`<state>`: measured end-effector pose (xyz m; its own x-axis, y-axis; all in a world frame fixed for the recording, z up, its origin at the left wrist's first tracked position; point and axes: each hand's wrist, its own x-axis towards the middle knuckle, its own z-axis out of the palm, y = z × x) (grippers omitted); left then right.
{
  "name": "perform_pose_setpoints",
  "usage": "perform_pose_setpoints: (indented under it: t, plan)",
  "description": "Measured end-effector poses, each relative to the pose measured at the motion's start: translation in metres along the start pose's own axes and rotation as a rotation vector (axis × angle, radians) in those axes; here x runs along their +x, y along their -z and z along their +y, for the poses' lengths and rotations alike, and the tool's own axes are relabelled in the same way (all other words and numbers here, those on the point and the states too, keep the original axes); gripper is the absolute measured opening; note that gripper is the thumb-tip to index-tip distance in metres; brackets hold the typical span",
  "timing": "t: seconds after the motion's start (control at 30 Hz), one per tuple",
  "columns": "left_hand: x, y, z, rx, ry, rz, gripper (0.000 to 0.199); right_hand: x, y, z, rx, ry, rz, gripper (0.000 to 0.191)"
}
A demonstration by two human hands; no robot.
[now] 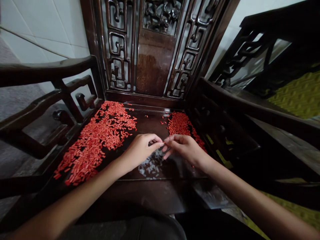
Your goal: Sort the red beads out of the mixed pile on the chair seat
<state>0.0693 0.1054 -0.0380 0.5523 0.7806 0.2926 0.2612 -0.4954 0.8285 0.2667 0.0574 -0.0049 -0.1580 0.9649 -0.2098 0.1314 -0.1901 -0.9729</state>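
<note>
The left hand (141,150) and right hand (185,150) pinch narrowly, fingertips nearly meeting (anything held is too small to tell), above white grains (150,165), between red pellets (97,140) on a dark wooden seat (150,123).

Home with carved wooden armchair (155,66)

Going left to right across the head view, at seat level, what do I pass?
left armrest → large red pile → left hand → right hand → right armrest
</note>
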Motion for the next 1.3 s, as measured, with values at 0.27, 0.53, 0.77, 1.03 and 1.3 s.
perform_pose_setpoints:
  t: [0.27,0.53,0.77,1.03,1.3]
  plan:
    - [-0.0004,-0.0021,0.002,-0.033,0.002,0.006,0.016,-0.0027,0.0017,-0.002,-0.014,-0.002,0.046,0.035]
    - [-0.0021,-0.0048,0.0047,-0.044,-0.001,0.038,0.015,-0.0006,0.0009,0.0011,0.085,-0.012,0.004,0.035]
    - [-0.0029,-0.0045,0.0088,0.069,-0.055,0.069,0.012,-0.0019,-0.002,-0.0025,0.041,-0.025,0.03,0.037]
    - [-0.0007,-0.0055,0.0033,0.142,-0.075,0.098,0.009,-0.0016,0.0006,-0.0026,0.103,-0.034,0.044,0.04]
    - [-0.0013,-0.0062,0.0073,0.226,-0.151,0.126,0.012,-0.0019,-0.0006,-0.0023,0.119,-0.061,0.03,0.036]
